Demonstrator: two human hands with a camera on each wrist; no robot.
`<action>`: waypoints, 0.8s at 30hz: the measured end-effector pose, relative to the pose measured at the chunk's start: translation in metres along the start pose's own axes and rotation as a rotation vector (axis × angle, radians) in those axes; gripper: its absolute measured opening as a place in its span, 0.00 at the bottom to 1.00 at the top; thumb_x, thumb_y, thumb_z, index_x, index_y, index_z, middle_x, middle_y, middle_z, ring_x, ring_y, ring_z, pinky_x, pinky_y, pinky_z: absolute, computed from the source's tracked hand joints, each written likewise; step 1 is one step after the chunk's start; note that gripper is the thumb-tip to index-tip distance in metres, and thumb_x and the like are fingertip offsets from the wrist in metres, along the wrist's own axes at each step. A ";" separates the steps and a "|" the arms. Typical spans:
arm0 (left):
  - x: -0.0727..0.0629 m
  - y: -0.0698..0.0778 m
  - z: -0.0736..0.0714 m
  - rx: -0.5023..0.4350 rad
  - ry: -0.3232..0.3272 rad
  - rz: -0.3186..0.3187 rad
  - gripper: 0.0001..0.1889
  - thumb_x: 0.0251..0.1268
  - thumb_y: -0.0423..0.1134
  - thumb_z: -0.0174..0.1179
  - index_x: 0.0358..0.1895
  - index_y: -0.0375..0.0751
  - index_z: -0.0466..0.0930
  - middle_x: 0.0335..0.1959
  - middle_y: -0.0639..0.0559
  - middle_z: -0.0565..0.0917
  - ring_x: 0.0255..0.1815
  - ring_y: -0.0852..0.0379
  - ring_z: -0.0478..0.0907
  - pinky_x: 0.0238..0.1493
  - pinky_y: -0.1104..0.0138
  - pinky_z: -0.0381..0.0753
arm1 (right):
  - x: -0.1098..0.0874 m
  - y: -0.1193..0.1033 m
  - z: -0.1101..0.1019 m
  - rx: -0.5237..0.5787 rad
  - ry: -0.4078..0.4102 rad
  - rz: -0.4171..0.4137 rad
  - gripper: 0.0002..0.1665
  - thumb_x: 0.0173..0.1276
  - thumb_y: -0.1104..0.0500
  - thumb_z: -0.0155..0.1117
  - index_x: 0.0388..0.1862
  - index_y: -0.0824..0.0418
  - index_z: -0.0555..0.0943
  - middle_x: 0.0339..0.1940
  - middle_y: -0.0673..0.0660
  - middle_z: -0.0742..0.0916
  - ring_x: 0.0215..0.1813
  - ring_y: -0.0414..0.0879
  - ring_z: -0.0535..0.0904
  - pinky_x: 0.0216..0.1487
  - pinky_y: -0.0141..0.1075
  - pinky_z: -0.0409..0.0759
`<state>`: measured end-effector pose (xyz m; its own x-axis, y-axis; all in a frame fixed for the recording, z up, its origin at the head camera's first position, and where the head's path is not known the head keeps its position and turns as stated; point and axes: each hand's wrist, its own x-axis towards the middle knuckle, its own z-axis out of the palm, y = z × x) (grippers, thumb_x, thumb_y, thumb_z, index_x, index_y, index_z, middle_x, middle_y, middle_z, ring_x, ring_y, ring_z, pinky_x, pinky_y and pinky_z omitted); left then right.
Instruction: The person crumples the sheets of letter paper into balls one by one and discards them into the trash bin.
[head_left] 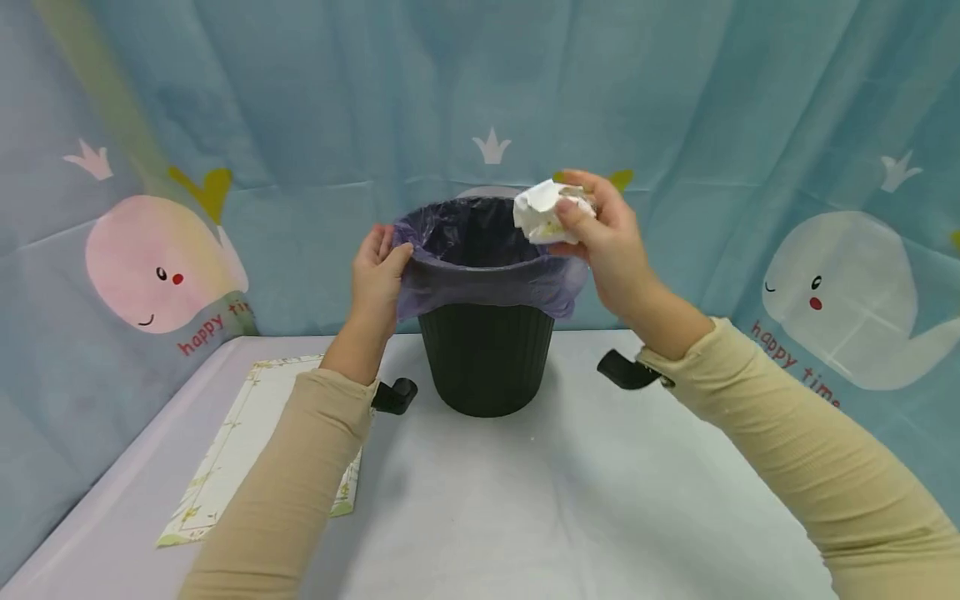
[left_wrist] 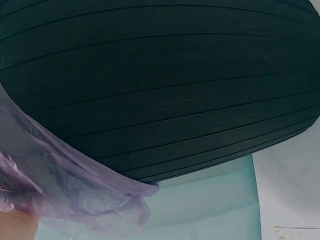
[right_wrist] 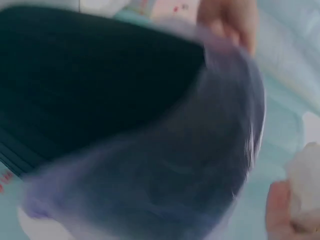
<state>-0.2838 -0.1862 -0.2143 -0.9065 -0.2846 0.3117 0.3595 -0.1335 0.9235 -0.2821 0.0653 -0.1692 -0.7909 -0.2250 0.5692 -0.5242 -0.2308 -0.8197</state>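
Observation:
A dark ribbed trash can [head_left: 486,358] stands upright on the table, lined with a purple trash bag [head_left: 480,285] folded over its rim. At the left of the rim, my left hand [head_left: 377,271] holds the bag's edge between thumb and fingers. My right hand [head_left: 607,233] grips a crumpled ball of white paper [head_left: 542,212] with faint green and yellow marks, just over the right side of the rim. In the right wrist view the paper ball [right_wrist: 306,185] and fingers show at the right edge, beside the bag [right_wrist: 165,175].
A white sheet of paper with a floral border [head_left: 255,425] lies flat on the left of the white table [head_left: 480,508], partly under my left forearm. Behind the can hangs a blue curtain [head_left: 300,108] printed with whales. Black wrist mounts [head_left: 626,371] stick out near both cuffs.

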 end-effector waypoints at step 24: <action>0.004 -0.002 -0.001 0.122 -0.002 0.024 0.33 0.75 0.33 0.46 0.77 0.34 0.42 0.78 0.45 0.51 0.77 0.55 0.49 0.71 0.70 0.54 | 0.054 0.006 0.012 -0.395 -0.001 0.287 0.24 0.76 0.56 0.54 0.65 0.65 0.70 0.64 0.59 0.71 0.64 0.51 0.68 0.62 0.42 0.70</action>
<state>-0.2881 -0.1883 -0.2149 -0.8987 -0.2841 0.3341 0.3512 -0.0099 0.9362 -0.3237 0.0406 -0.1425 -0.9209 -0.2280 0.3161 -0.3646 0.2172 -0.9055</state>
